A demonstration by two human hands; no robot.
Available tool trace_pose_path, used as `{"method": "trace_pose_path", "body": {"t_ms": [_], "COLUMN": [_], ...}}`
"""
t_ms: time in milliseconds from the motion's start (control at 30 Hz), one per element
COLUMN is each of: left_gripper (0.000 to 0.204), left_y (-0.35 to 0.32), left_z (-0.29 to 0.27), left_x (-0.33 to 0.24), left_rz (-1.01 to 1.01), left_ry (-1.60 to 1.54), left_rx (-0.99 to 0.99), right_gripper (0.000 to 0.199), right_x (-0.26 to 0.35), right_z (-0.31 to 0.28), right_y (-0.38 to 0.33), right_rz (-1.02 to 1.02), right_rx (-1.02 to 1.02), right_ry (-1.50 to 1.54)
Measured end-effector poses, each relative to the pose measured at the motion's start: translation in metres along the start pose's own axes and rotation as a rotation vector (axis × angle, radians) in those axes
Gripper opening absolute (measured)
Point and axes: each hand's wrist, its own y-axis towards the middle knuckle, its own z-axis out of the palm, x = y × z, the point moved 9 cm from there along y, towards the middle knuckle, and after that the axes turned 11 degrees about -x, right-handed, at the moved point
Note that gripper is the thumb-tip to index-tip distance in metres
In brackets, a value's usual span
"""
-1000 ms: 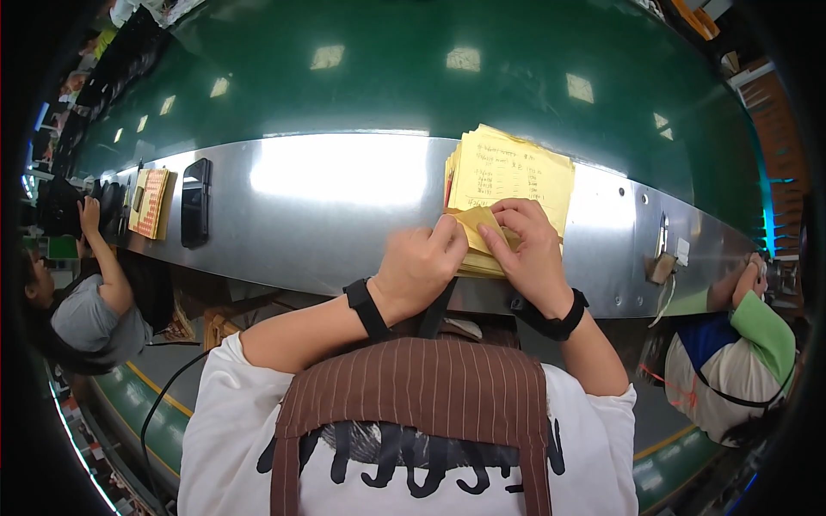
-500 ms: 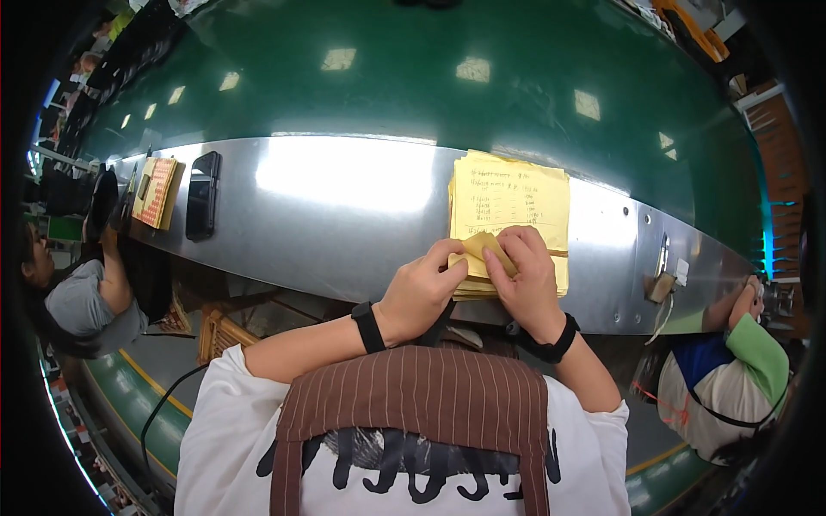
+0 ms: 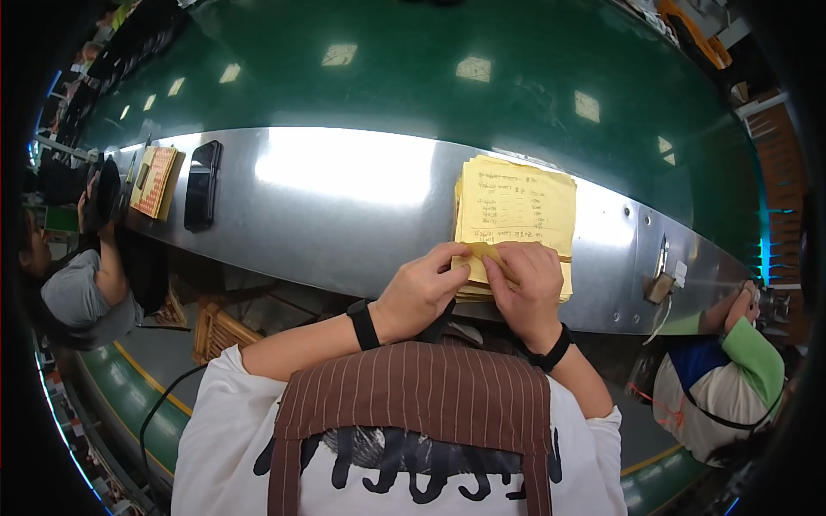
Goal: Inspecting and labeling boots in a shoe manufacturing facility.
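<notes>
A thick stack of yellow paper sheets with handwriting on top lies on the metal ledge in front of me. At its near edge, a small yellow-brown piece of paper is curled between my hands. My left hand pinches the left side of that piece with thumb and fingertips. On its other side my right hand presses it with the thumb, fingers bent over the stack. Both hands partly hide the lower part of the stack. Each wrist wears a black band.
A black phone lies on the metal ledge at left, beside a patterned notebook. Beyond the ledge runs a green belt surface. A small block with a white tag sits at right. Other people sit at both ends.
The curled paper piece has folded lower, and more handwriting on the top sheet shows. My right-hand fingers have come down nearer the stack's front edge. The left hand has barely moved.
</notes>
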Motion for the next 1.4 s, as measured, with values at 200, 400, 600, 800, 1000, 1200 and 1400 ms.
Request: {"method": "trace_pose_path", "body": {"t_ms": [200,400,600,800,1000,1200,1400], "left_gripper": [0.014,0.013,0.013,0.017,0.021,0.025,0.027], "left_y": [-0.002,-0.002,0.000,-0.007,-0.009,-0.016,-0.024], "left_z": [-0.001,0.003,0.003,-0.002,0.003,0.006,0.004], "left_x": [0.000,-0.003,-0.002,-0.014,-0.015,-0.023,-0.042], "left_rz": [0.010,0.036,-0.001,0.038,-0.022,0.068,0.306], "left_ry": [-0.033,-0.090,-0.103,0.168,0.084,0.115,0.195], "left_rx": [0.031,0.081,0.110,0.045,-0.009,-0.041,-0.111], "right_gripper": [0.011,0.011,0.011,0.014,0.013,0.011,0.010], "right_x": [-0.009,-0.012,-0.013,-0.017,-0.016,-0.019,-0.026], "right_z": [0.000,-0.001,-0.003,-0.004,-0.004,-0.005,-0.006], "right_y": [-0.002,-0.001,0.002,0.004,-0.002,-0.009,-0.013], "right_rz": [0.120,0.127,0.144,0.173,0.183,0.224,0.272], "right_rx": [-0.062,-0.049,-0.017,0.030,0.018,-0.037,-0.053], "right_ry": [0.024,0.000,-0.062,0.018,0.016,0.064,0.173]}}
